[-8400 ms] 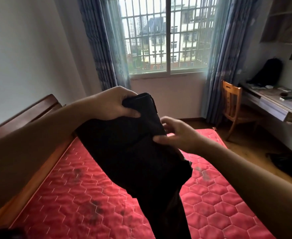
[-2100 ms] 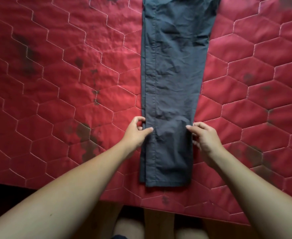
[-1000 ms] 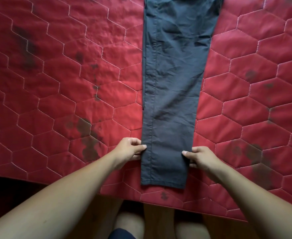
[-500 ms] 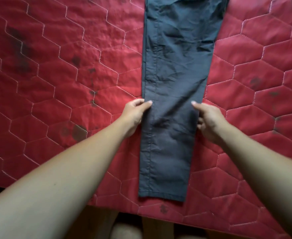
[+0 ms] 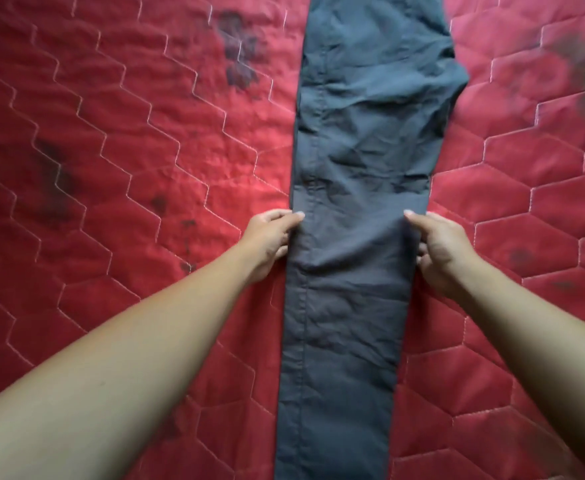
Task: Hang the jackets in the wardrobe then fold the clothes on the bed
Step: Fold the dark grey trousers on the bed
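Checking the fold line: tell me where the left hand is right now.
In the head view the left hand is left of centre, pinching the left edge of the grey trousers on the red mattress, level with the right hand opposite.

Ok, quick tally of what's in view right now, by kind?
Grey trousers, laid flat: 1
Red quilted mattress: 1
Hands: 2, the left hand and the right hand, each pinching one side edge of the trousers
Total: 4
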